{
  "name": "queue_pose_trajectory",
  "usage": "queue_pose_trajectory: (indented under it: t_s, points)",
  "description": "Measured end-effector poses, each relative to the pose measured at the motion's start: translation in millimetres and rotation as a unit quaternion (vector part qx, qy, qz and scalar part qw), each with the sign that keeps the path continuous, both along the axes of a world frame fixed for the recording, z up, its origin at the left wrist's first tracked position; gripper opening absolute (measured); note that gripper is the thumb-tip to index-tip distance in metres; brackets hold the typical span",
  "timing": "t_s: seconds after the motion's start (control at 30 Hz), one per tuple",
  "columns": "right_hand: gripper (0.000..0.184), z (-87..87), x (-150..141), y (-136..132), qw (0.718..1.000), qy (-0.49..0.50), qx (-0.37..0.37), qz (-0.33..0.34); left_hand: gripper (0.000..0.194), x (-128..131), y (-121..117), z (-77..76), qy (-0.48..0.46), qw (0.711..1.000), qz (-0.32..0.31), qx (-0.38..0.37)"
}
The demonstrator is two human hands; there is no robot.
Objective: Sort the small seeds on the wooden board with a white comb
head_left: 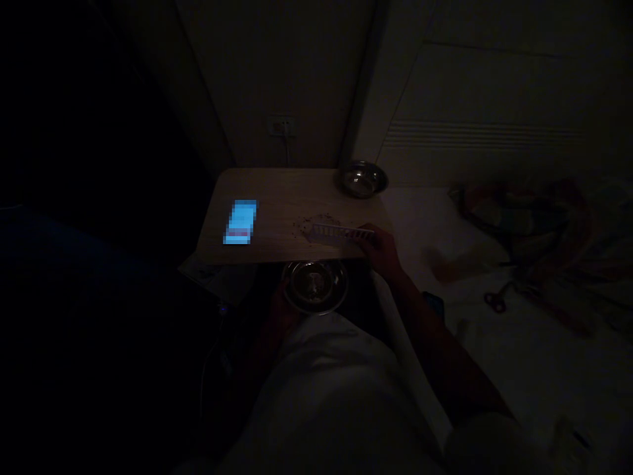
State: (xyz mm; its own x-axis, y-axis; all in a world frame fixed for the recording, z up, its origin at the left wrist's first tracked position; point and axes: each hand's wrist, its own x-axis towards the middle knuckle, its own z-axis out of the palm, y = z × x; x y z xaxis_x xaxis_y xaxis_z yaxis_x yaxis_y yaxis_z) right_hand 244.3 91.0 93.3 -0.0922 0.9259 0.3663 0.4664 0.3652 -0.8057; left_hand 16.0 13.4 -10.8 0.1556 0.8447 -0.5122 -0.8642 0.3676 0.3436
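Observation:
The scene is very dark. My right hand [376, 249] is closed on the right end of a long, pale slotted strip [330, 231], whose exact kind I cannot make out. That strip lies low over the wooden table [277, 185], beside a scatter of small dark crumbs [321, 218]. Below the table's front edge, my left hand [287, 303] grips the left rim of a round, shallow metal bowl [339, 293]. Something light shows in the bowl's bottom, too dim to name. Most of the left hand's fingers are lost in shadow.
A second metal bowl [364, 179] stands at the table's back right corner. A lit phone [241, 222] lies on the left side. Behind the table is a wall socket [281, 125] with a plugged-in cable. Red-handled scissors [495, 301] lie on the pale surface at right.

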Motion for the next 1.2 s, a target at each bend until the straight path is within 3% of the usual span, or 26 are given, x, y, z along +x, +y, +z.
queue_pose_trajectory:
  t_s: [0.17,0.47,1.2]
  points:
    - [0.016,-4.7,0.8,3.7,1.0,0.009,0.003,0.004,0.027,0.6,-0.2,6.6,0.022,0.999,0.028,-0.02]
    - [0.016,-0.5,4.8,-2.1,1.0,-0.006,0.004,0.022,0.03,1.3,0.3,-4.0,0.018,1.0,0.01,-0.007]
    - [0.017,-3.1,4.4,-3.7,0.999,-0.006,-0.013,0.033,0.032,-0.5,0.3,-2.8,0.015,1.0,-0.003,-0.001]
